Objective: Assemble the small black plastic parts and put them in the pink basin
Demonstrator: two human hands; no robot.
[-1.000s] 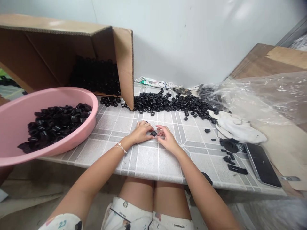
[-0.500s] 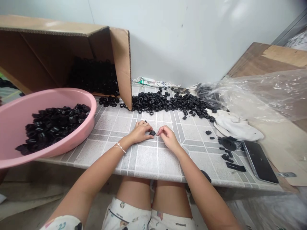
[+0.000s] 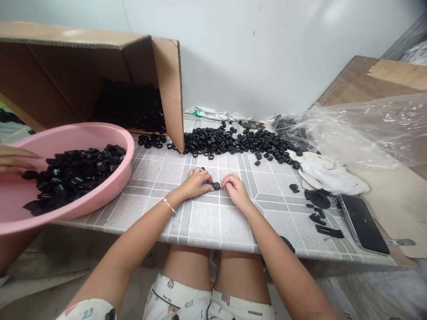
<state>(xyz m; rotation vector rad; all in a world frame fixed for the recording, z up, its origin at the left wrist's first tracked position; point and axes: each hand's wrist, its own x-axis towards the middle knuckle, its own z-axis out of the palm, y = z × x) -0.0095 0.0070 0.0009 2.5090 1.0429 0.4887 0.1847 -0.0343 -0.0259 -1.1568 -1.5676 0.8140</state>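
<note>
**Head View: Two-Hand Fingertip Hold on a Small Black Plastic Part**

In the head view, the small black plastic part (image 3: 216,186) sits at centre frame, on or just above the patterned table top (image 3: 213,226). The left hand (image 3: 196,184), with a chain bracelet (image 3: 167,206) at its wrist, and the right hand (image 3: 236,191) meet at it from either side. Both hands are narrowly closed, with fingers curled and fingertips against the part. Whether the part bears on the table cannot be determined from this view.

A long pile of black parts (image 3: 227,142) lies beyond the hands at upper centre. A cardboard box (image 3: 168,89) lies on its side at upper left, with more parts inside. A pink plastic basin (image 3: 110,186) at left holds further parts, and a co-worker's hand (image 3: 15,159) enters over it from the left edge. A white cloth (image 3: 330,178), a smartphone (image 3: 363,224) and a black disc (image 3: 316,198) occupy the right side.

Caution: a small part held only at the fingertips may slip if pressure is uneven, then roll into the pile or over the front table edge. Pressure on the basin's overhanging side could tip it and spill its contents.
</note>
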